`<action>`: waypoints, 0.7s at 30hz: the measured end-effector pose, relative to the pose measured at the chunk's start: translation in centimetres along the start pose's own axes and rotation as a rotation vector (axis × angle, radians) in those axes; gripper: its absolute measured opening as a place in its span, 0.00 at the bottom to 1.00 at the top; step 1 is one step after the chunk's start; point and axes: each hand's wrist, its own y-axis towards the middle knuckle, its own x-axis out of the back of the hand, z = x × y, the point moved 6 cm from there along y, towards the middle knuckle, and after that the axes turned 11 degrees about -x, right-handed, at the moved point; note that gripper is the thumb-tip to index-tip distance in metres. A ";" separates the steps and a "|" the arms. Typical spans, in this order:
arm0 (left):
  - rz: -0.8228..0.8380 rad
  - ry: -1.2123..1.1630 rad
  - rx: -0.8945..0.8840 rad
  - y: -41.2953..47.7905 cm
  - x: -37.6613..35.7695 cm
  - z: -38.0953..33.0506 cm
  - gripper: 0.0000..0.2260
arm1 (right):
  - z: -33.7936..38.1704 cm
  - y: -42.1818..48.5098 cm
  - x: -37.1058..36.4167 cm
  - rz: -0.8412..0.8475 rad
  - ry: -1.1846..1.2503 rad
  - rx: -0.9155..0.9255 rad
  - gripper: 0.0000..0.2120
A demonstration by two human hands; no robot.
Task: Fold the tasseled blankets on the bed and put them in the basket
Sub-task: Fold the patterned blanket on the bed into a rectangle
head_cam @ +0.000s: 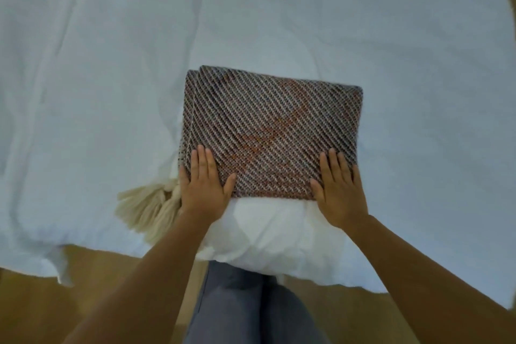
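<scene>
A woven blanket (272,128) with dark, white and orange diagonal stripes lies folded into a thick rectangle near the bed's front edge. Cream tassels (148,204) spill out from its lower left corner onto the sheet. My left hand (205,181) lies flat on the blanket's near left corner, fingers straight. My right hand (339,186) presses flat on the near right corner, fingers straight too. No basket is in view.
The bed (111,64) is covered by a wrinkled white sheet that fills most of the view. Its front edge hangs over a wooden floor (33,310). My legs in grey trousers (245,307) stand against the bed's edge.
</scene>
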 end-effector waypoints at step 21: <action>-0.117 -1.064 0.396 8.4 6.7 3.9 0.45 | -0.2 5.4 4.5 0.282 0.910 -0.372 0.57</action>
